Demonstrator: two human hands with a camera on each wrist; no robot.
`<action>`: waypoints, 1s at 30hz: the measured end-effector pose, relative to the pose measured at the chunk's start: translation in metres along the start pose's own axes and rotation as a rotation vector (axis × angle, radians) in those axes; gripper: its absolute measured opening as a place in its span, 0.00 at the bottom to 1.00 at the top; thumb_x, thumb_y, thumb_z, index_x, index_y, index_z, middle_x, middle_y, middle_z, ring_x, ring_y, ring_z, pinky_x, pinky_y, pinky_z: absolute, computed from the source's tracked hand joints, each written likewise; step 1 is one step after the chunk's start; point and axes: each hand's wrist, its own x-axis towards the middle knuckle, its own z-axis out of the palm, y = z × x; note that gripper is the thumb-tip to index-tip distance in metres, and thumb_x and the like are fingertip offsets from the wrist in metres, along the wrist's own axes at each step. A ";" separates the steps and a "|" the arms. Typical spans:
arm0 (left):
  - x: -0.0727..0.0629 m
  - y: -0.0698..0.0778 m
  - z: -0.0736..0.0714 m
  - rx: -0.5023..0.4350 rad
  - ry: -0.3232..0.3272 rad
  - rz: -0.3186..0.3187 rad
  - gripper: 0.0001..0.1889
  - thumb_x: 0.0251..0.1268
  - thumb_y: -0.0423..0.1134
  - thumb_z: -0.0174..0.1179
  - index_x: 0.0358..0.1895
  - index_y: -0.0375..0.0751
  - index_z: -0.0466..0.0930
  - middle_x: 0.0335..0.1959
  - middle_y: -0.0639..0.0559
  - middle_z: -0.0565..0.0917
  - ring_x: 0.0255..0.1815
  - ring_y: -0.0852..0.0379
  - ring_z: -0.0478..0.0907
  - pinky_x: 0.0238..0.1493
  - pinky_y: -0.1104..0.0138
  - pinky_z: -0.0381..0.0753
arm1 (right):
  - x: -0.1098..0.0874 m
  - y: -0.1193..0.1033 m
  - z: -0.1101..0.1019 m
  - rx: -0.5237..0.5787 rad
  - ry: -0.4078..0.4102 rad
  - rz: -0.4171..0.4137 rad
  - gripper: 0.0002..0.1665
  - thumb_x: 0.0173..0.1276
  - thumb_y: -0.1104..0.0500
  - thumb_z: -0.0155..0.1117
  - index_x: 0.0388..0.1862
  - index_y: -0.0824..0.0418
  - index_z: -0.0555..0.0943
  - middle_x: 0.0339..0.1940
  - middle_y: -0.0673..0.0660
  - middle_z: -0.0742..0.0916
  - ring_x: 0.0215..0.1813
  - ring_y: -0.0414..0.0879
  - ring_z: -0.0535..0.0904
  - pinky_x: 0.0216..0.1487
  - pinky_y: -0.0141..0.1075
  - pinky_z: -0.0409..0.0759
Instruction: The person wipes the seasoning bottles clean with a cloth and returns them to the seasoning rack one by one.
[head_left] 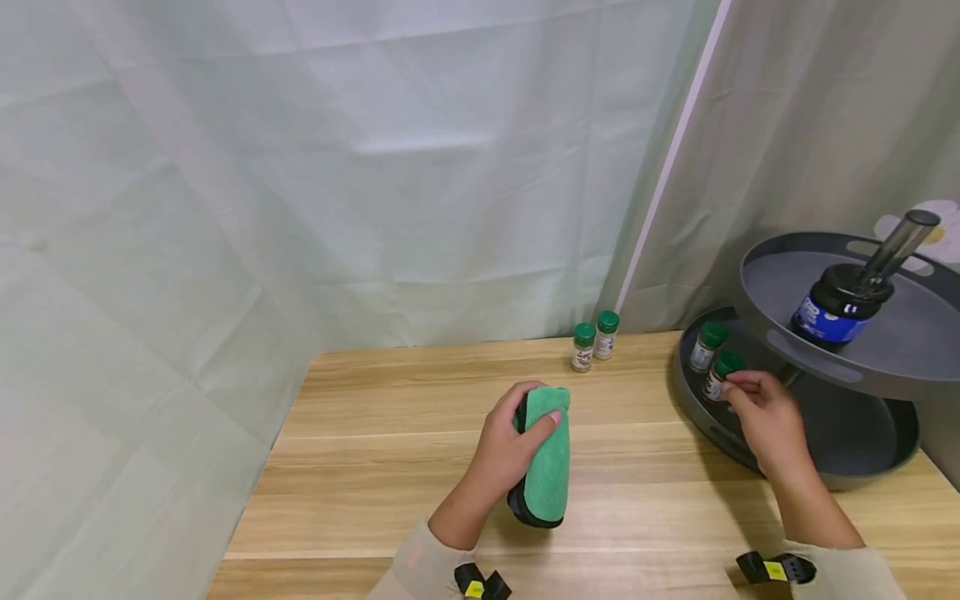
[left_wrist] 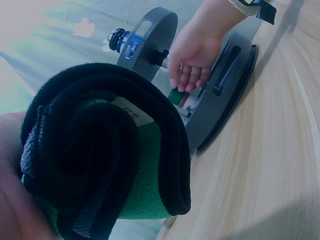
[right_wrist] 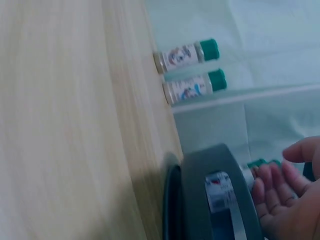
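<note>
In the head view my left hand (head_left: pixel 513 437) grips a rolled green cloth (head_left: pixel 549 458) with black edging, held over the table. Its coiled end fills much of the left wrist view. My right hand (head_left: pixel 765 417) reaches into the lower tier of a grey two-tier tray (head_left: pixel 847 479). Its loosely bent fingertips are right at the near spice jar (head_left: pixel 712 387), which has a green cap; they stay on one side of it, the jar's left side bare. Another green-capped spice jar (head_left: pixel 702 354) stands just behind. In the right wrist view the fingers (right_wrist: pixel 272 187) partly hide the jars.
Two more green-capped spice jars, the left one (head_left: pixel 582 348) and the right one (head_left: pixel 606 335), stand at the table's back edge. A dark jar with a blue label (head_left: pixel 828 317) sits on the upper tier (head_left: pixel 918 333), overhanging the right hand's area. Curtains (head_left: pixel 450 208) hang behind the table.
</note>
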 end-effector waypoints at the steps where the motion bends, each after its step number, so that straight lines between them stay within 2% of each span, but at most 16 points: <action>1: 0.000 0.000 0.000 -0.001 0.001 0.000 0.20 0.70 0.50 0.63 0.62 0.57 0.75 0.56 0.51 0.79 0.51 0.54 0.79 0.51 0.60 0.81 | -0.001 -0.001 0.004 0.011 -0.011 -0.020 0.09 0.75 0.62 0.58 0.49 0.67 0.76 0.33 0.30 0.81 0.35 0.24 0.79 0.38 0.20 0.77; 7: 0.000 0.000 -0.001 -0.008 -0.002 0.003 0.19 0.70 0.50 0.63 0.62 0.57 0.75 0.56 0.51 0.79 0.51 0.54 0.79 0.51 0.60 0.80 | -0.006 -0.004 0.022 0.024 -0.102 -0.102 0.16 0.79 0.61 0.55 0.55 0.74 0.74 0.37 0.32 0.83 0.38 0.26 0.82 0.40 0.22 0.79; 11: 0.001 -0.001 -0.001 -0.004 -0.001 0.003 0.19 0.70 0.50 0.63 0.61 0.58 0.75 0.56 0.50 0.79 0.51 0.54 0.79 0.50 0.60 0.81 | -0.006 -0.005 0.032 0.017 -0.158 -0.114 0.20 0.80 0.58 0.54 0.59 0.73 0.73 0.41 0.32 0.83 0.41 0.26 0.82 0.42 0.23 0.80; 18: 0.001 0.000 -0.002 -0.008 0.001 0.000 0.20 0.70 0.50 0.63 0.62 0.56 0.75 0.56 0.51 0.79 0.51 0.54 0.79 0.51 0.59 0.80 | -0.004 -0.010 0.049 0.056 -0.204 -0.114 0.18 0.79 0.60 0.55 0.59 0.73 0.73 0.43 0.40 0.83 0.44 0.23 0.80 0.44 0.22 0.80; 20: 0.001 0.001 -0.002 -0.010 0.000 -0.002 0.20 0.70 0.50 0.63 0.62 0.56 0.75 0.56 0.51 0.79 0.51 0.54 0.79 0.51 0.59 0.80 | -0.003 -0.011 0.055 0.073 -0.223 -0.111 0.18 0.79 0.61 0.54 0.60 0.73 0.73 0.46 0.45 0.83 0.44 0.23 0.80 0.45 0.20 0.79; 26: 0.001 0.002 -0.003 -0.017 0.002 0.001 0.21 0.70 0.50 0.63 0.63 0.54 0.75 0.57 0.50 0.79 0.51 0.54 0.79 0.51 0.59 0.80 | 0.002 -0.013 0.075 0.073 -0.294 -0.099 0.21 0.80 0.60 0.53 0.65 0.72 0.72 0.58 0.70 0.82 0.48 0.20 0.77 0.49 0.17 0.77; 30: 0.002 0.001 -0.003 -0.009 0.008 0.001 0.22 0.70 0.50 0.63 0.64 0.52 0.75 0.57 0.50 0.78 0.52 0.54 0.79 0.52 0.59 0.80 | 0.007 -0.014 0.089 0.056 -0.327 -0.101 0.24 0.79 0.60 0.55 0.67 0.71 0.71 0.62 0.74 0.80 0.49 0.19 0.75 0.50 0.15 0.73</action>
